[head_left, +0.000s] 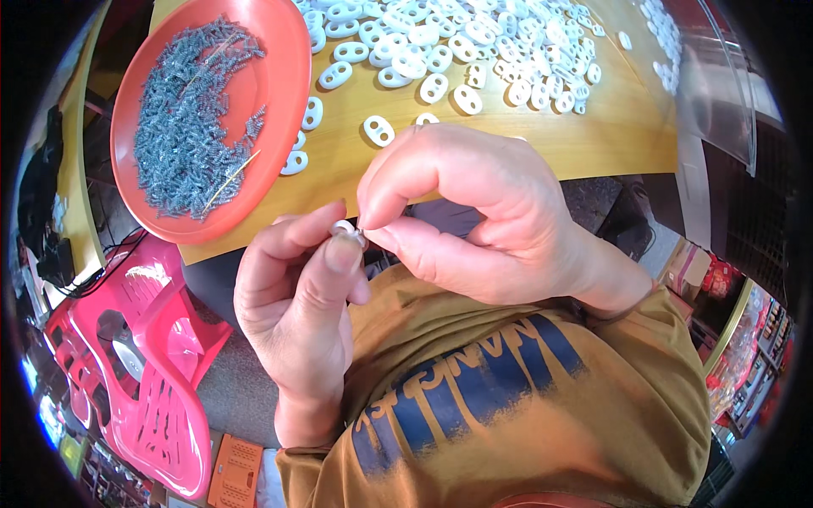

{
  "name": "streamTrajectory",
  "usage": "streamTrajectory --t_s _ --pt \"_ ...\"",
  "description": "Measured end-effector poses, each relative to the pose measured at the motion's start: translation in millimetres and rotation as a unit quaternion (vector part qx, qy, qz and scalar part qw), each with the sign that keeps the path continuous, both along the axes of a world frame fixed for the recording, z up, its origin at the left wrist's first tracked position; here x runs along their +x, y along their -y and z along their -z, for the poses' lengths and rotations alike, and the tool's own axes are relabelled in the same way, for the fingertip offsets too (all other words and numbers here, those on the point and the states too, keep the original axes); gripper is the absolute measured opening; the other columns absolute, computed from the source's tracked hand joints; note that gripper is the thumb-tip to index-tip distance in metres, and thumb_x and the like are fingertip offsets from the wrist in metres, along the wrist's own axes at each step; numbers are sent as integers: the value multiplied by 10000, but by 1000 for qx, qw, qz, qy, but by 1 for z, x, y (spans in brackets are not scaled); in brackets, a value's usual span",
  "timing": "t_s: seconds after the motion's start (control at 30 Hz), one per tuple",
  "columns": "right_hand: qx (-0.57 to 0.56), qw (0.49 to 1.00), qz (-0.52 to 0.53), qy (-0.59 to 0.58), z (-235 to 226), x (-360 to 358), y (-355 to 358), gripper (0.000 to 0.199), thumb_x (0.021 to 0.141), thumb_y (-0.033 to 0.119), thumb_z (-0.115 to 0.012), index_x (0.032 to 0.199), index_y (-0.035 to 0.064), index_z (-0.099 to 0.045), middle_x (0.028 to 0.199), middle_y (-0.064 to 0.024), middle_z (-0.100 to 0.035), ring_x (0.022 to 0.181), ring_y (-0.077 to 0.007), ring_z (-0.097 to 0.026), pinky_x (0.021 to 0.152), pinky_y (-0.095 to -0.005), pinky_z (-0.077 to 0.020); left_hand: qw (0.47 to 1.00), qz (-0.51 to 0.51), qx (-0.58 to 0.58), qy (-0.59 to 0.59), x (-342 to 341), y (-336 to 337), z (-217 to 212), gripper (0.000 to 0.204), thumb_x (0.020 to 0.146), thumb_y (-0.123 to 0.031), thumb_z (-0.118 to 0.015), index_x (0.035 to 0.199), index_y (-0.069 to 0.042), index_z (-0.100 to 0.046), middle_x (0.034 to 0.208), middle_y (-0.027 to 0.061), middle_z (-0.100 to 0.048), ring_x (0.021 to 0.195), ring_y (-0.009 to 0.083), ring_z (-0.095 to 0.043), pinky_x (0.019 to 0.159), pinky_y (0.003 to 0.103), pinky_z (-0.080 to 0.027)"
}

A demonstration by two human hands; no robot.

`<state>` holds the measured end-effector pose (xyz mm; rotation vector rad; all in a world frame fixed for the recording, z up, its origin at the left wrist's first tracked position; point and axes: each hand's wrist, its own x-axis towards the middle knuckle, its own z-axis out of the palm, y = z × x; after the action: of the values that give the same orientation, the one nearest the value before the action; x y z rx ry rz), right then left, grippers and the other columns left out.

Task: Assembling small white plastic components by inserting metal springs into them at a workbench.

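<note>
Above the wooden table (593,140), left hand (296,296) and right hand (474,220) together pinch one small white oval piece (343,227).

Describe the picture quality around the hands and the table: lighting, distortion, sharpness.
Head view: even, bright light with soft shadows; the fisheye bends the wooden table edge and blacks out the corners. Both hands, left and right, are sharp at centre, pinching a small white piece. The orange tray of grey springs stays crisp; the white pieces at the top look slightly washed out.
</note>
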<state>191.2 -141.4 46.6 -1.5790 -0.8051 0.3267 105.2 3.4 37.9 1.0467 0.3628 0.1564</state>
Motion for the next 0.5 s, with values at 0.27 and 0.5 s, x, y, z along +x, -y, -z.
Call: streamTrajectory --t_s 0.27,0.5 --pt "8 999 -3 40 0 2 0 159 737 -65 -585 871 19 -572 799 -77 -587 706 -188 -564 633 -274 -443 1000 2 13 15 1 1 2 227 790 44 -604 1017 43 -595 810 70 -564 571 98 -525 515 178 -419" --pt "-3 998 12 69 1 0 1 170 721 -71 -580 858 31 -575 792 -69 -581 699 -193 -557 623 -269 -435 989 -1 145 34 -2 6 2 217 789 84 -580 999 32 -601 829 62 -549 588 86 -531 528 180 -443"
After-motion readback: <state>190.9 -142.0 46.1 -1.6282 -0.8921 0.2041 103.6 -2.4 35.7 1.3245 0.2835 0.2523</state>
